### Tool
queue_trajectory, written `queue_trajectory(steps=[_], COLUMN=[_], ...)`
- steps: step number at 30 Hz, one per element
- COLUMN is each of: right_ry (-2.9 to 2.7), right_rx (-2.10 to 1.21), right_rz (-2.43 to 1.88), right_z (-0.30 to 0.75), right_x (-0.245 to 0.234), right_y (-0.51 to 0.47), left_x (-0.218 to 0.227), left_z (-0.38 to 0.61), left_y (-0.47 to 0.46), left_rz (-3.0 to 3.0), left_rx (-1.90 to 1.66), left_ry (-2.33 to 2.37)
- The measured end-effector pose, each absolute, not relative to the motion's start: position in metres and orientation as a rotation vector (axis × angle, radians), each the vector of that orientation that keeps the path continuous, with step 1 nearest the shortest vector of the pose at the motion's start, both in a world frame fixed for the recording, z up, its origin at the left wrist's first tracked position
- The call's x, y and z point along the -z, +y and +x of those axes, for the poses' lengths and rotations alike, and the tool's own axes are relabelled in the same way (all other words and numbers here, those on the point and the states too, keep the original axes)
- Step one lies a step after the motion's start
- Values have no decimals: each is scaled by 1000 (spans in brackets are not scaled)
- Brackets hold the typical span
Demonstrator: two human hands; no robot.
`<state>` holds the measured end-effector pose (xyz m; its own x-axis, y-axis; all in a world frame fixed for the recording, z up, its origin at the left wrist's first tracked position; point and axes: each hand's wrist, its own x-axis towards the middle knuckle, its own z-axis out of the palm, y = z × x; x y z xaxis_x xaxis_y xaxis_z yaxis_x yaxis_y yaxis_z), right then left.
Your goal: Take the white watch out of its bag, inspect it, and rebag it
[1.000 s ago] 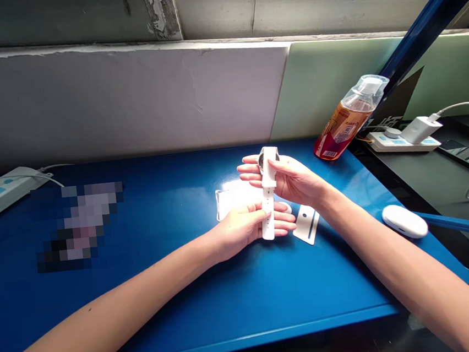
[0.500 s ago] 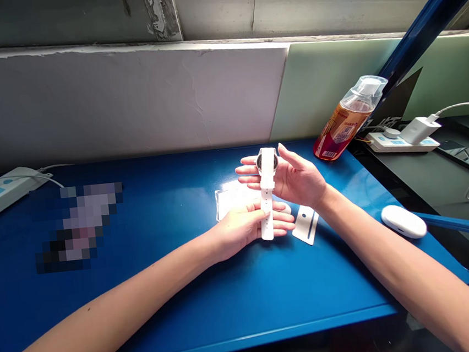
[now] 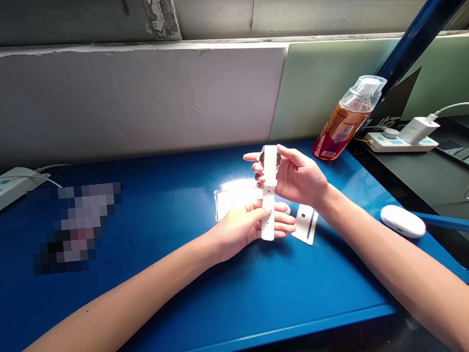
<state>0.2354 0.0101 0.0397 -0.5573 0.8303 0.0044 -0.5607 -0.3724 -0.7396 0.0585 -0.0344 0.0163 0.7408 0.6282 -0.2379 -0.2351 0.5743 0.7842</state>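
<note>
A wristwatch with a white strap (image 3: 267, 200) hangs lengthwise above the table, its round case partly behind the strap at the upper end. My left hand (image 3: 239, 228) pinches the strap's lower part between thumb and fingers, palm up. Around the case, my right hand (image 3: 298, 175) curls its fingers, and its thumb touches the top end. Behind my left hand lies a white flat rectangular thing (image 3: 232, 201), washed out by glare. A white card with a dark stripe and a dot (image 3: 304, 224) lies just right of my left fingertips.
A white oval case (image 3: 403, 221) sits near the right edge of the blue table (image 3: 238, 297). An orange-red spray bottle (image 3: 340, 127) leans at the back right by a blue metal post. Power strips (image 3: 3, 190) lie at both sides. A blurred-out object (image 3: 79, 227) lies at left.
The fingers of my right hand were stretched out behind the watch and have now curled in around its case. The watch's upper end has tipped slightly right. My left hand keeps its pinch.
</note>
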Motion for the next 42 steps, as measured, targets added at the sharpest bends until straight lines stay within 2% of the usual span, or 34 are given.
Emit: queue_trajectory(steps=[10, 19, 26, 29, 36, 42], right_ry=[-749, -1040, -1549, -1565, -1304, -1181], right_rx=[-1685, -1499, -1168, -1283, -1869, -1978], right_rz=[-490, -627, -695, -741, -593, -497], right_z=[241, 230, 227, 226, 227, 231], right_x=[-37, -38, -41, -39, -44, -47], right_y=[20, 8, -2, -1, -2, -3], left_x=[-32, -28, -25, -23, -16, -16], left_z=[58, 61, 61, 61, 62, 63], left_y=[-37, -32, -34, -36, -39, -38], left_rz=[736, 802, 944, 973, 981, 929], left_rx=[-735, -815, -751, -673, -556, -592], left_ry=[506, 615, 674, 650, 601, 607])
